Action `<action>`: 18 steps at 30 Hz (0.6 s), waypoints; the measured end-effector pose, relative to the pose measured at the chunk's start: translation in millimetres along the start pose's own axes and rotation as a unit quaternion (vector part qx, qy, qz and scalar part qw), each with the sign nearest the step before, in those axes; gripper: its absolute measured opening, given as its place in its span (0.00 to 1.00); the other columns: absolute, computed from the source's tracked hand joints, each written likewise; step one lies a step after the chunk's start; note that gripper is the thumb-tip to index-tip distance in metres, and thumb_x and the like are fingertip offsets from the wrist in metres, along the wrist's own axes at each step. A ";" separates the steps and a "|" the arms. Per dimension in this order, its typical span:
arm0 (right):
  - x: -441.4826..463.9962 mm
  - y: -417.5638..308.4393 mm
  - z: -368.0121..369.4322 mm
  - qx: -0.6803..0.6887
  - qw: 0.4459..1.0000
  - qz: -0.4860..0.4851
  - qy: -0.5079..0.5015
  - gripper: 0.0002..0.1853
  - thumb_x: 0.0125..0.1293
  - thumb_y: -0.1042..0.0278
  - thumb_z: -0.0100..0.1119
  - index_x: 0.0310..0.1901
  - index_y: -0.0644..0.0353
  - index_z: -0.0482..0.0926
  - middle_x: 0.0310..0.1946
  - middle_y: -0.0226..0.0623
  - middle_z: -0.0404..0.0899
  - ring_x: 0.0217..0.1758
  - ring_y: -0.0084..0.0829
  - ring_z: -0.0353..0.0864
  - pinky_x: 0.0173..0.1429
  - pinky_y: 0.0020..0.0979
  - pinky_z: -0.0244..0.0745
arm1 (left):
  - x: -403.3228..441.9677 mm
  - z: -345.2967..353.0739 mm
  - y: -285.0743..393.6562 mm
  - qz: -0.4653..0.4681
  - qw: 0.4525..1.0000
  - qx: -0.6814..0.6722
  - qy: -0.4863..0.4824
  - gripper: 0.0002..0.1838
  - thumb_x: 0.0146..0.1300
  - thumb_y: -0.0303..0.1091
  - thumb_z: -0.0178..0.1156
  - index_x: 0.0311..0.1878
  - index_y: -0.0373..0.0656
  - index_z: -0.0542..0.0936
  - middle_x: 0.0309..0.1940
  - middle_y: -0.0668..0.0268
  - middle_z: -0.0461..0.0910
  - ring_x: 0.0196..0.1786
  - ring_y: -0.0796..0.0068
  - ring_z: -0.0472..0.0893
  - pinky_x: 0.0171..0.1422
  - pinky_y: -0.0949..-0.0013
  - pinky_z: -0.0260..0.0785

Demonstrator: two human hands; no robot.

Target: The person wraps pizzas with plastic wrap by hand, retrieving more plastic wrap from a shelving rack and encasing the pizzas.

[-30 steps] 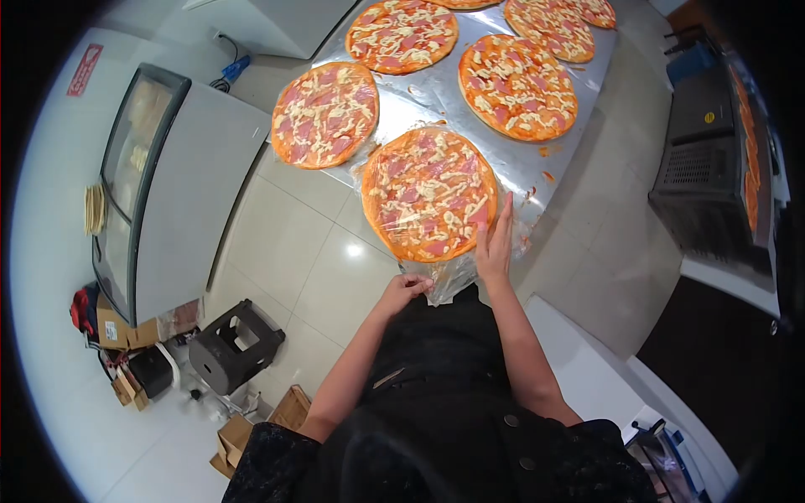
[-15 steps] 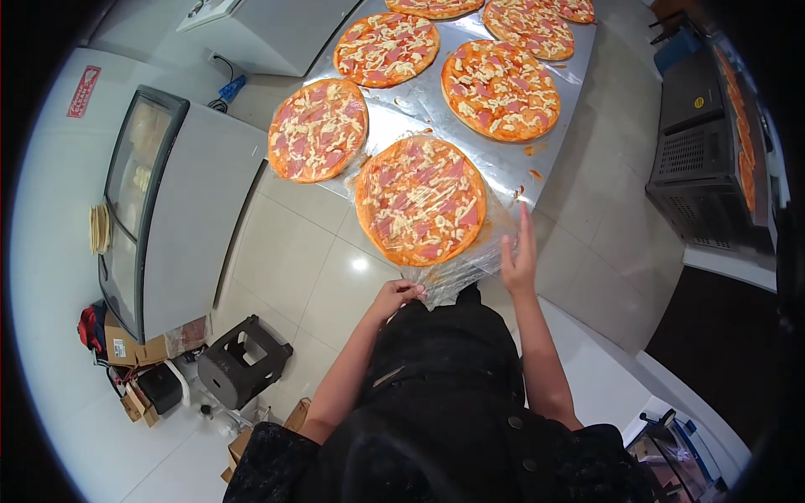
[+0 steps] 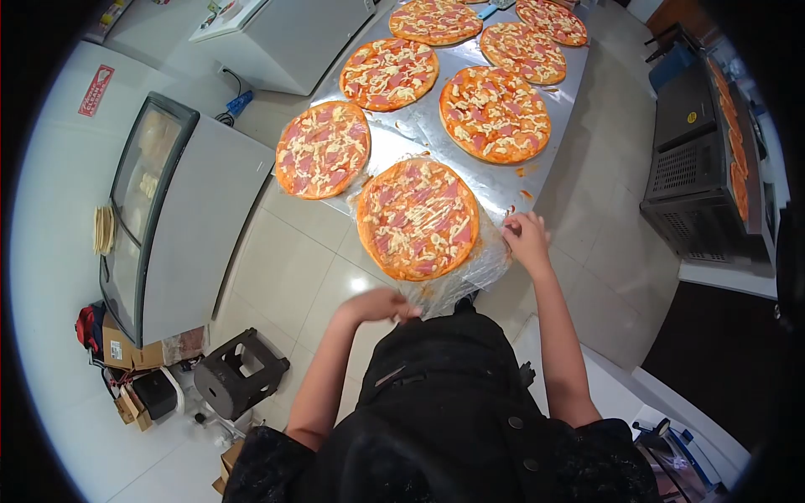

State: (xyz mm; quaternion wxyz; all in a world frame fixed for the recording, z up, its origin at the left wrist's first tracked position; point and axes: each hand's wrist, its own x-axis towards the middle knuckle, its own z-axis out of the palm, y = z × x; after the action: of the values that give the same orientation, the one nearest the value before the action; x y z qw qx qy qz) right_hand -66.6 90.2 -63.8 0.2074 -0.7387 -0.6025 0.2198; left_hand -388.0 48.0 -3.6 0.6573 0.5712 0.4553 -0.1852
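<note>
A pizza (image 3: 418,220) with ham and strips of cheese lies at the near end of the metal table, under clear plastic wrap (image 3: 457,287) that hangs past the table's edge toward me. My right hand (image 3: 527,239) is at the wrap's right side, fingers bent and pinching its edge. My left hand (image 3: 377,306) is beside the wrap's near left corner, its fingers smeared by motion, so I cannot see whether they grip the film. Just left of this pizza lies another wrapped-looking pizza (image 3: 323,151).
Farther up the metal table (image 3: 402,134) are several more pizzas, one of them (image 3: 495,115) near the right edge. A glass-lidded freezer (image 3: 210,201) stands left, with a dark plastic stool (image 3: 239,373) on the floor. A dark oven-like appliance (image 3: 683,168) is at right.
My right hand has gone from flat, stretched fingers to a bent pinch at the wrap's edge. My left hand has shifted slightly left and down. The view has tilted up a little.
</note>
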 end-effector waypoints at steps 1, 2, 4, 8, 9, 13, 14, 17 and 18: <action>9.2 -1.5 -0.1 0.027 0.999 -0.003 -0.034 0.09 0.48 0.63 0.65 0.33 0.47 0.80 0.32 0.22 0.73 0.45 0.30 0.70 0.46 0.41 0.60 | 1.7 -14.6 29.2 0.043 0.996 0.060 0.052 0.22 0.61 0.54 0.55 0.41 0.43 0.82 0.33 0.64 0.83 0.35 0.73 0.81 0.43 0.67 0.72; 17.8 -2.6 0.4 0.027 0.999 -0.005 -0.033 0.09 0.48 0.63 0.65 0.33 0.47 0.80 0.32 0.22 0.73 0.45 0.30 0.70 0.46 0.41 0.60 | 12.4 -23.7 54.5 0.094 0.975 0.128 0.156 0.19 0.61 0.51 0.56 0.38 0.43 0.82 0.33 0.61 0.83 0.36 0.69 0.81 0.42 0.65 0.71; 31.2 -0.5 1.7 0.031 0.992 0.003 -0.119 0.09 0.47 0.66 0.64 0.34 0.46 0.81 0.32 0.23 0.74 0.46 0.30 0.71 0.47 0.41 0.61 | 57.1 -40.6 98.9 0.204 0.892 0.199 0.351 0.13 0.53 0.43 0.60 0.30 0.43 0.81 0.28 0.53 0.79 0.36 0.57 0.79 0.42 0.62 0.70; 45.6 17.3 19.3 0.089 0.984 -0.021 -0.150 0.09 0.47 0.68 0.63 0.33 0.46 0.82 0.34 0.26 0.75 0.47 0.33 0.72 0.49 0.42 0.62 | 159.0 -62.4 128.6 0.248 0.791 0.363 0.426 0.10 0.48 0.39 0.63 0.32 0.46 0.82 0.40 0.60 0.76 0.48 0.58 0.73 0.46 0.56 0.68; 44.9 16.6 16.3 0.087 0.985 -0.023 -0.149 0.09 0.47 0.68 0.63 0.33 0.46 0.82 0.34 0.26 0.75 0.47 0.33 0.72 0.49 0.42 0.62 | 166.5 -64.6 135.7 0.202 0.776 0.440 0.404 0.11 0.46 0.39 0.64 0.33 0.45 0.81 0.42 0.62 0.74 0.51 0.57 0.71 0.46 0.52 0.67; 38.1 16.6 7.5 0.185 0.959 -0.071 -0.204 0.07 0.49 0.68 0.61 0.32 0.45 0.83 0.36 0.26 0.76 0.47 0.34 0.70 0.52 0.44 0.61 | 177.2 -67.7 148.5 0.157 0.803 0.462 0.341 0.10 0.47 0.38 0.64 0.35 0.50 0.84 0.47 0.65 0.71 0.56 0.60 0.67 0.51 0.53 0.65; 38.4 16.2 6.8 0.169 0.959 -0.089 -0.210 0.07 0.50 0.66 0.61 0.32 0.45 0.83 0.36 0.25 0.76 0.48 0.34 0.70 0.53 0.44 0.61 | 175.3 -69.3 149.2 0.156 0.805 0.471 0.324 0.10 0.46 0.38 0.64 0.34 0.50 0.84 0.47 0.65 0.71 0.55 0.60 0.67 0.51 0.54 0.64; 39.7 9.4 2.9 0.129 0.960 -0.165 -0.186 0.07 0.51 0.66 0.62 0.34 0.47 0.83 0.36 0.25 0.77 0.44 0.31 0.71 0.50 0.38 0.65 | 175.4 -78.1 147.0 0.152 0.825 0.466 0.283 0.10 0.46 0.38 0.64 0.34 0.51 0.84 0.48 0.66 0.69 0.56 0.59 0.65 0.52 0.51 0.63; 40.4 7.6 2.7 0.102 0.958 -0.220 -0.155 0.08 0.51 0.67 0.62 0.35 0.48 0.84 0.36 0.26 0.77 0.39 0.29 0.73 0.46 0.31 0.70 | 175.2 -79.7 145.6 0.159 0.832 0.457 0.272 0.09 0.45 0.38 0.64 0.33 0.52 0.84 0.48 0.65 0.69 0.56 0.58 0.65 0.51 0.50 0.63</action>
State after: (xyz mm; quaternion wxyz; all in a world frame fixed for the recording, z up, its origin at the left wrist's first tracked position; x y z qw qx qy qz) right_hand -54.9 128.5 -73.4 0.2294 -0.5197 -0.7490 0.3410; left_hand -217.1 210.3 -55.5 0.1917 0.8981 0.3822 -0.1027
